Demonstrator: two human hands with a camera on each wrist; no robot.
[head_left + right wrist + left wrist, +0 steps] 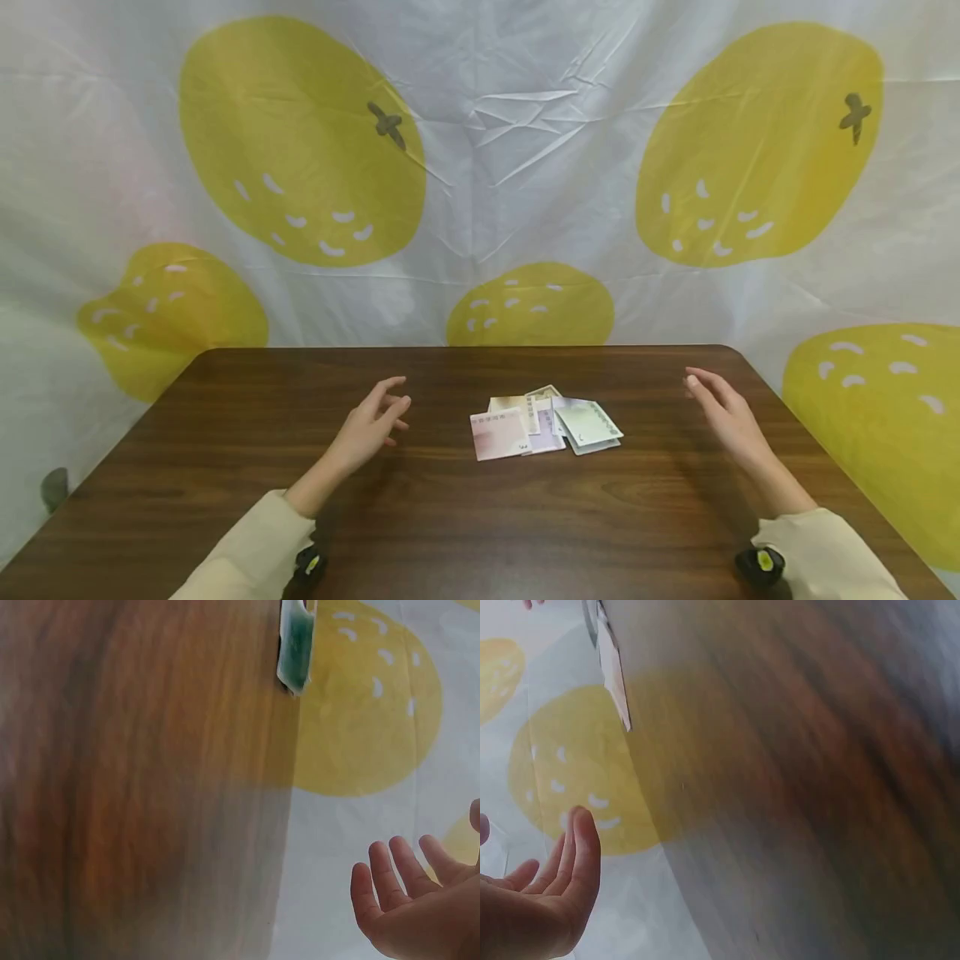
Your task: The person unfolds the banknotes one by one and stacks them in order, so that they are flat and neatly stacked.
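Note:
Several folded banknotes lie overlapping in a loose pile at the middle of the table. A pinkish banknote (499, 435) is at the pile's left front, and a green banknote (591, 425), folded with its halves slightly apart, is at the right. Between them show a purple banknote (549, 435) and tan ones behind. To the left of the pile my left hand (369, 429) is held above the table, fingers relaxed, touching nothing. My right hand (731, 421) hovers on the other side, apart from the notes, with loose fingers and nothing held. Both wrist views show the notes edge-on.
The dark brown wooden table (480, 525) ends at a far edge against a white curtain (525, 183) printed with yellow fruit shapes. Beige sleeves and a dark wrist strap (761, 565) lie close to the table's near side.

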